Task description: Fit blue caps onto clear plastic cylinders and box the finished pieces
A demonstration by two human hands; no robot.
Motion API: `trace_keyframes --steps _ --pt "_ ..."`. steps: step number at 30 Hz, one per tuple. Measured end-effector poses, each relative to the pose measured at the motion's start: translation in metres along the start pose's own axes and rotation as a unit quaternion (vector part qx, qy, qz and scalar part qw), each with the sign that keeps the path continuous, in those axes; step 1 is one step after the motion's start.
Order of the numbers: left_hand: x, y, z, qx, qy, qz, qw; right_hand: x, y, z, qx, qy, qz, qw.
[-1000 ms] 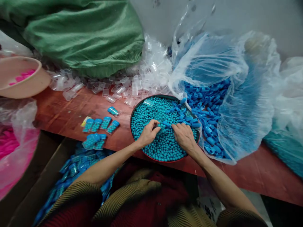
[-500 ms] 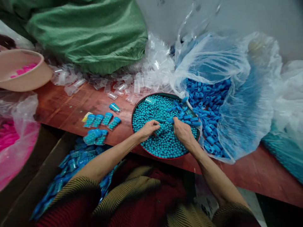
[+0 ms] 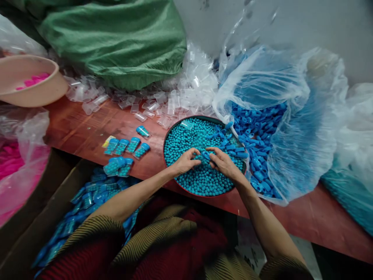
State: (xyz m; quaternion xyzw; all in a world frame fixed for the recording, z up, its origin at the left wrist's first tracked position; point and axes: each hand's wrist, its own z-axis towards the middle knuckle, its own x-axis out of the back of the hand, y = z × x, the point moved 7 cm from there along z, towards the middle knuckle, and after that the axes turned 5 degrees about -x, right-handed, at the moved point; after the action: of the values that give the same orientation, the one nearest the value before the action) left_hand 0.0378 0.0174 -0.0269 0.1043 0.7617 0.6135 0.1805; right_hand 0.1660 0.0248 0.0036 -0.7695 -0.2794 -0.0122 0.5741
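Note:
A round tray (image 3: 186, 188) full of small teal beads stands on the reddish table, with several blue caps (image 3: 233, 149) lying on the beads at its right side. My left hand (image 3: 188, 161) is over the middle of the beads, its fingers curled round a small clear container that is hard to make out. Just to the right, my right hand (image 3: 220, 160) pinches a blue cap (image 3: 206, 155) between thumb and fingers, close to the left fingertips. Filled containers with blue lids (image 3: 133, 145) lie in a small group left of the tray.
Clear empty containers (image 3: 175, 102) are heaped behind the tray, beside a green sack (image 3: 116, 42). An open plastic bag (image 3: 262, 93) of blue caps is at the right. A beige bowl (image 3: 35, 95) holds pink pieces at the left. Below the table edge lie many filled containers (image 3: 87, 202).
My right hand has brought a blue cap from the caps on the tray towards my left hand. The whole view has shifted slightly.

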Motion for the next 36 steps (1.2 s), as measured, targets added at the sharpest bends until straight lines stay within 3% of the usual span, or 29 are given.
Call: trace_keyframes --steps 8,15,24,30,36 --pt "-0.001 0.000 -0.001 0.007 -0.017 0.010 1.000 0.010 0.011 -0.007 -0.068 -0.004 0.084 0.994" --pt "-0.005 0.005 -0.004 -0.038 -0.035 0.014 0.999 -0.020 0.007 -0.002 -0.103 -0.068 0.247 0.961" --pt "-0.007 0.013 -0.010 -0.074 -0.014 0.066 0.995 -0.031 0.011 -0.004 -0.137 -0.141 0.235 0.952" --pt "0.005 0.009 -0.004 -0.048 0.020 0.032 0.998 -0.018 0.002 -0.006 -0.082 -0.051 0.262 0.960" --pt "0.000 0.009 -0.004 -0.037 -0.034 0.021 0.999 0.001 0.001 -0.014 -0.042 0.047 0.254 0.965"
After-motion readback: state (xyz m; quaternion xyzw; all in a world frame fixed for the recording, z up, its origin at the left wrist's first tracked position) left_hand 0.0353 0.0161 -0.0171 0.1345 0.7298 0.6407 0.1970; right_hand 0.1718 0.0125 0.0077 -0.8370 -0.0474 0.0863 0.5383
